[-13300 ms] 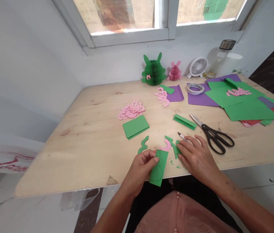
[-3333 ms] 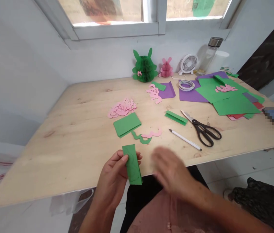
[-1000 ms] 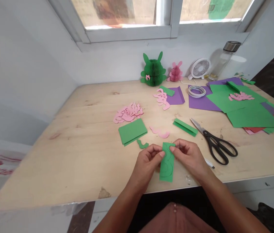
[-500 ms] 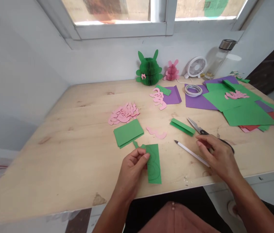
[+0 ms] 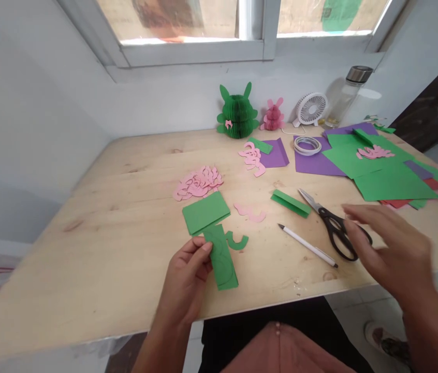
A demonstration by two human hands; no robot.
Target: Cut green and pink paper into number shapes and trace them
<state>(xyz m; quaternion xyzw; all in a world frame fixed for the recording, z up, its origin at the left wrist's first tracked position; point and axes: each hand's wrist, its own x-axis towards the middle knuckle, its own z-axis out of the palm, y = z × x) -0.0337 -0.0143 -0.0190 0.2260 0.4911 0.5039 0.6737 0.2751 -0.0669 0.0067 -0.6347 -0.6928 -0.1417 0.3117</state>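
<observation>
My left hand point(image 5: 190, 274) pinches the left edge of a folded green paper strip point(image 5: 224, 264) with a curved outline drawn on it. Just right of the strip lies a curved green cutout point(image 5: 238, 241). Behind it is a folded green card point(image 5: 206, 212). My right hand point(image 5: 392, 254), its fingers apart and holding nothing, hovers beside the black-handled scissors point(image 5: 330, 223). Between my hands a white pen point(image 5: 307, 245) rests on the table. A pale pink wavy cutout point(image 5: 249, 213) and another folded green strip point(image 5: 290, 203) lie farther back.
Pink cutouts point(image 5: 199, 182) are heaped left of centre. Green sheets point(image 5: 393, 180) and purple paper point(image 5: 316, 163) cover the right side, with a tape roll point(image 5: 307, 145) on top. Along the wall stand a green paper figure point(image 5: 237, 115), a pink one point(image 5: 273, 116), a fan point(image 5: 311, 109) and a bottle point(image 5: 345, 101).
My left hand has moved left with the green strip. The curved green cutout now lies at the strip's right. My right hand has shifted right, off the scissors and pen, and its fingers have spread.
</observation>
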